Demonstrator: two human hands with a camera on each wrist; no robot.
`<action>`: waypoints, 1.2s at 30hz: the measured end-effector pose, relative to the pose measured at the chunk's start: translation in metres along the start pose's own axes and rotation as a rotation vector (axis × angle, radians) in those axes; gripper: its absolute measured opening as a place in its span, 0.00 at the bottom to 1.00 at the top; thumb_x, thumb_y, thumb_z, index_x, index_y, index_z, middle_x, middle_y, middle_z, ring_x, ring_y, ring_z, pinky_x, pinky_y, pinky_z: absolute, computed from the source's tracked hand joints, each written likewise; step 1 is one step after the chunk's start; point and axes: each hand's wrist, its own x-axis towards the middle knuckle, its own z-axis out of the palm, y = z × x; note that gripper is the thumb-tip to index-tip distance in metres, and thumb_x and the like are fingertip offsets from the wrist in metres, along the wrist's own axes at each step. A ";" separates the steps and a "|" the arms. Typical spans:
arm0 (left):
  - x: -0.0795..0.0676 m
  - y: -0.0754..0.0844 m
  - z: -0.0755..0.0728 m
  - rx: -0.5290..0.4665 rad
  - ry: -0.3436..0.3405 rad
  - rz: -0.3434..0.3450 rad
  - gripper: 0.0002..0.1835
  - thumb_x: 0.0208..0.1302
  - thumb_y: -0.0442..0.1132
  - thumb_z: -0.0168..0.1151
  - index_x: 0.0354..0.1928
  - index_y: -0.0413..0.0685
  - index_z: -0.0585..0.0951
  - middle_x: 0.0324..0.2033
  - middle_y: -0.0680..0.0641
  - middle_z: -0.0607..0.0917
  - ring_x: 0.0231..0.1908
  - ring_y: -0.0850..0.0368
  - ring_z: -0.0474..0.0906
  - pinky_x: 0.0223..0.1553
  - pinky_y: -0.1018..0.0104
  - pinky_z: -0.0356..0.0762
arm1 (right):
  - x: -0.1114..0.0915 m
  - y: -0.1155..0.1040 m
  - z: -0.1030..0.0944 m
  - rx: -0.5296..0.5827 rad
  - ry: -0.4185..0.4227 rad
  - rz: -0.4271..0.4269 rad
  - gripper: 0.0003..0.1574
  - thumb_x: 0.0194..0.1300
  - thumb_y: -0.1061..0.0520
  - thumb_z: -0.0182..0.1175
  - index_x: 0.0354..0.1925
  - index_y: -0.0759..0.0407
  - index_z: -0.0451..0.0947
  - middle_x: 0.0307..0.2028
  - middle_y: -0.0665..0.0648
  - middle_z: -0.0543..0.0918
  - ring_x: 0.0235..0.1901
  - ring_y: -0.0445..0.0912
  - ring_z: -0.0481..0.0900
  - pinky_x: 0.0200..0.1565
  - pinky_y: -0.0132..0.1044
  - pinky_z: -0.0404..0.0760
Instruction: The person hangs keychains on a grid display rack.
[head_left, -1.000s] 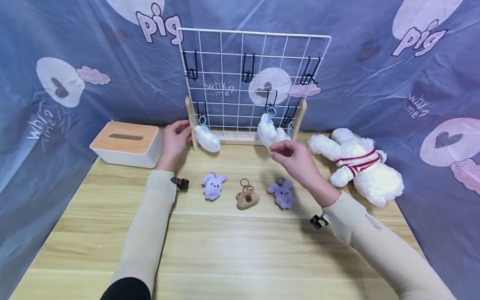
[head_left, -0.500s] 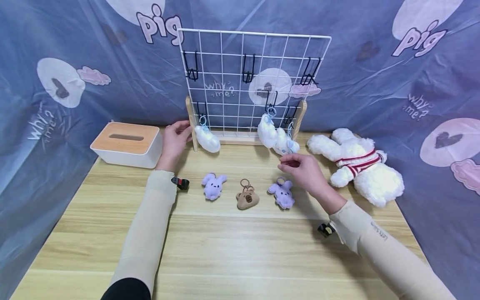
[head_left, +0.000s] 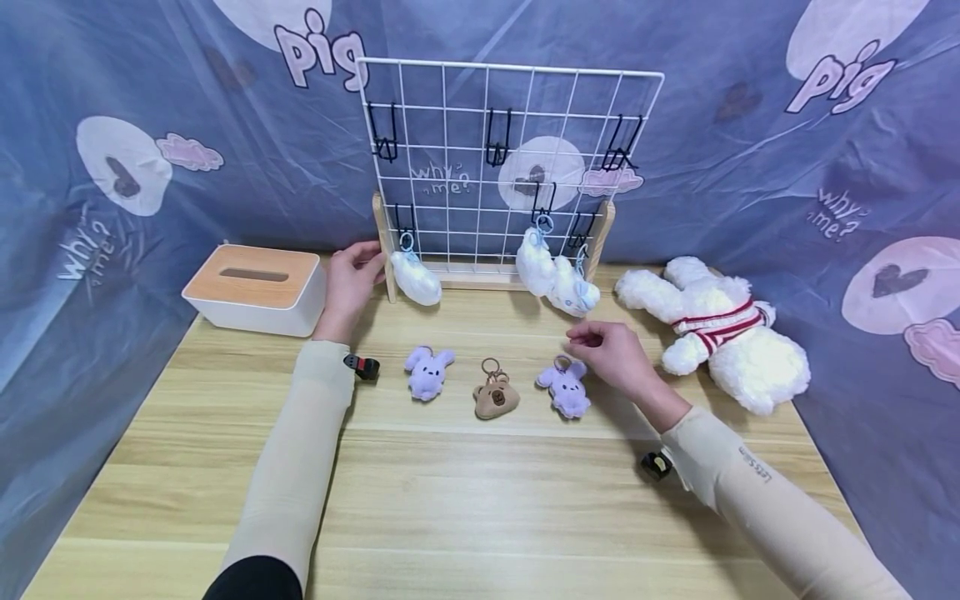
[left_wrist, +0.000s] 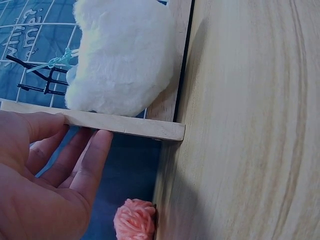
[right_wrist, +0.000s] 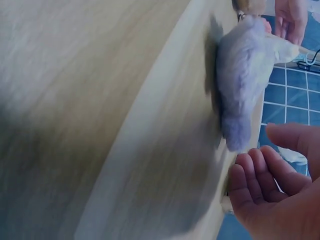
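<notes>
My left hand holds the left wooden post of a white wire grid rack, thumb on its front and fingertips at its outer edge. Loosely curled and holding nothing, my right hand hovers beside a purple bunny plush keychain; the same plush lies near the fingertips in the right wrist view. On low black hooks of the rack hang a white plush keychain at left, and two more, one white plush and one white plush, at right.
A brown bear-head keychain and another purple bunny keychain lie in the same row. Bare black hooks line the upper grid. A tissue box stands left, a large white plush toy lies right.
My right hand has left the white plushes at the rack's lower right and come down and right toward the right purple bunny. My left hand stays at the post.
</notes>
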 end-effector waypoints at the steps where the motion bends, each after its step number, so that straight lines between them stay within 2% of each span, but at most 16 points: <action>1: 0.000 0.000 0.000 0.000 0.000 0.000 0.19 0.84 0.36 0.64 0.70 0.36 0.84 0.63 0.31 0.87 0.53 0.54 0.89 0.60 0.64 0.95 | 0.000 0.001 0.000 -0.002 -0.009 0.001 0.18 0.75 0.55 0.74 0.57 0.64 0.90 0.50 0.64 0.95 0.45 0.47 0.89 0.43 0.23 0.84; 4: 0.000 0.000 0.001 -0.002 0.003 0.004 0.19 0.84 0.36 0.64 0.70 0.36 0.84 0.63 0.31 0.87 0.52 0.54 0.89 0.60 0.64 0.95 | 0.001 0.004 0.000 -0.011 -0.034 0.009 0.18 0.74 0.56 0.75 0.56 0.64 0.90 0.47 0.63 0.95 0.43 0.44 0.88 0.41 0.24 0.84; 9: 0.000 0.000 0.001 -0.004 0.005 0.010 0.19 0.84 0.36 0.64 0.70 0.36 0.84 0.63 0.31 0.87 0.51 0.58 0.88 0.60 0.65 0.95 | 0.002 0.005 -0.001 -0.044 -0.056 0.002 0.18 0.73 0.55 0.76 0.55 0.63 0.90 0.46 0.62 0.95 0.41 0.43 0.88 0.45 0.29 0.86; 14: 0.001 0.001 0.000 -0.009 0.000 0.001 0.20 0.84 0.36 0.64 0.71 0.36 0.83 0.64 0.31 0.87 0.54 0.52 0.89 0.63 0.61 0.94 | 0.003 0.008 0.000 -0.075 -0.072 0.003 0.15 0.74 0.55 0.75 0.53 0.62 0.92 0.44 0.60 0.95 0.39 0.40 0.85 0.48 0.35 0.85; 20: 0.000 0.002 0.000 0.011 -0.002 -0.012 0.20 0.85 0.37 0.63 0.72 0.38 0.83 0.65 0.32 0.87 0.57 0.50 0.89 0.63 0.63 0.94 | 0.003 0.009 0.000 -0.084 -0.124 0.024 0.13 0.73 0.55 0.75 0.51 0.60 0.92 0.41 0.57 0.94 0.39 0.40 0.83 0.48 0.35 0.81; 29: -0.003 0.003 0.000 0.026 0.000 -0.011 0.20 0.85 0.36 0.63 0.72 0.37 0.83 0.65 0.32 0.87 0.57 0.50 0.88 0.62 0.64 0.94 | 0.004 0.008 -0.002 -0.089 -0.190 -0.004 0.14 0.70 0.59 0.74 0.53 0.63 0.91 0.41 0.57 0.92 0.41 0.42 0.83 0.46 0.31 0.81; 36: -0.004 0.006 0.000 0.020 -0.002 -0.013 0.20 0.85 0.36 0.63 0.72 0.37 0.83 0.65 0.32 0.87 0.57 0.50 0.88 0.65 0.60 0.93 | 0.006 0.008 -0.002 -0.100 -0.204 -0.029 0.15 0.70 0.61 0.75 0.53 0.63 0.90 0.41 0.57 0.91 0.42 0.43 0.83 0.46 0.31 0.80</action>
